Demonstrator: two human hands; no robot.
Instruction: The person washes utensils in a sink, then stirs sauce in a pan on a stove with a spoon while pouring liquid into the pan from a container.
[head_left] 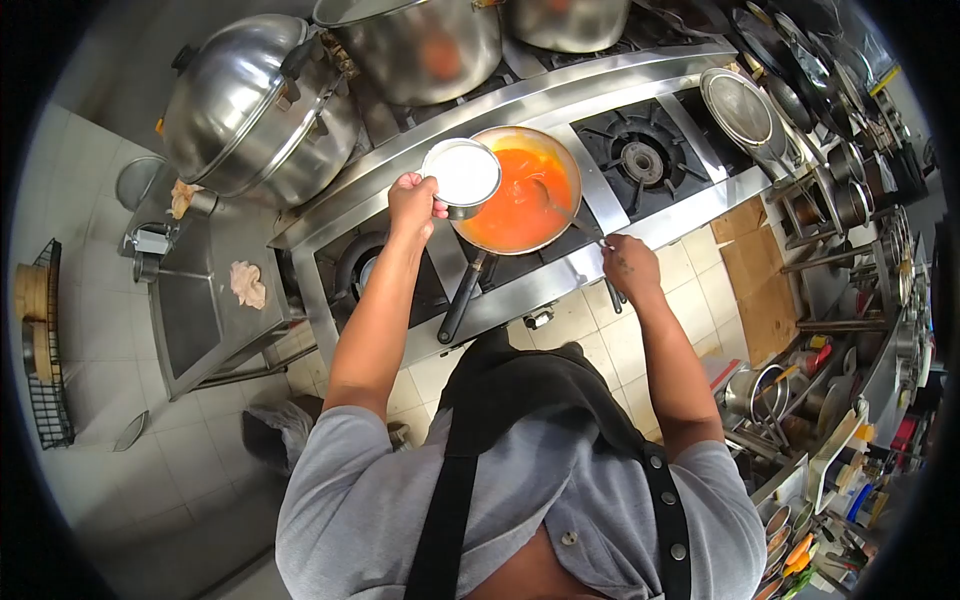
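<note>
A frying pan [574, 170] with orange-red sauce [505, 220] sits on the stove, its black handle [462, 305] pointing toward me. My left hand [412, 207] is closed around a small metal pot [465, 212] filled with a white liquid [462, 170]. This pot is held over the pan's left rim. On the right, my right hand [630, 265] grips a long-handled cooking spoon [577, 219], whose bowl is in the sauce. Paler yellow streaks show in the sauce near the pan's far side.
A bare burner [642, 160] lies right of the pan, with a strainer [738, 105] beyond. Large stockpots [420, 50] and a domed steamer [235, 110] stand at the back. A steel counter [205, 320] is at left. Utensil racks [850, 200] line the right side.
</note>
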